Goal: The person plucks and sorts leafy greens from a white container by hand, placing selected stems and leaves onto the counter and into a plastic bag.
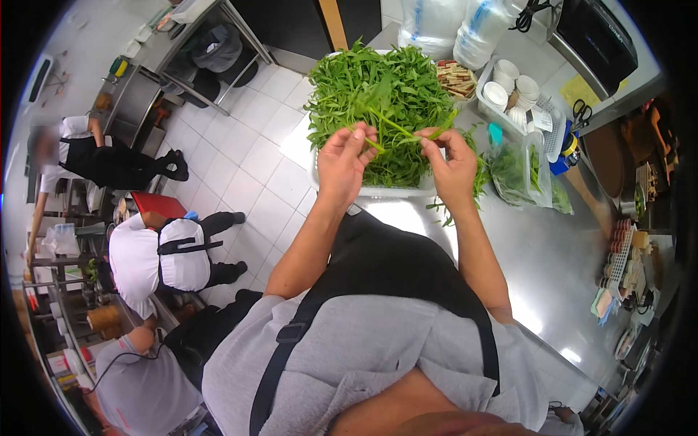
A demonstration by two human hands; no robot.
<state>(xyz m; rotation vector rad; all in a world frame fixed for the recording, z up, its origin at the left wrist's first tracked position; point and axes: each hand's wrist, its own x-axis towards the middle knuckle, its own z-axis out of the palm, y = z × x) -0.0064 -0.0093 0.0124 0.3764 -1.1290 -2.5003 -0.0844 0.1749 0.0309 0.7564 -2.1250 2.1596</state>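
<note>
A white tub (396, 192) is heaped with leafy greens (378, 80) that have long narrow leaves, probably water spinach. Over the near part of the heap, my left hand (345, 158) pinches a short green stem piece (374, 144) between thumb and fingers. My right hand (451, 161) is closed on a longer leafy green stem (395, 125), whose stalk points left across the heap. The two hands are apart. Some loose sprigs hang past the tub's right side, near my right wrist.
A steel counter (523, 269) extends to the right. On it are a plastic bag of greens (520, 171), a basket of white cups (509, 91), scissors (580, 112) and plastic-wrapped stacks (483, 33). Several co-workers, one in a white shirt (138, 254), stand at the left beyond the tiled floor (243, 145).
</note>
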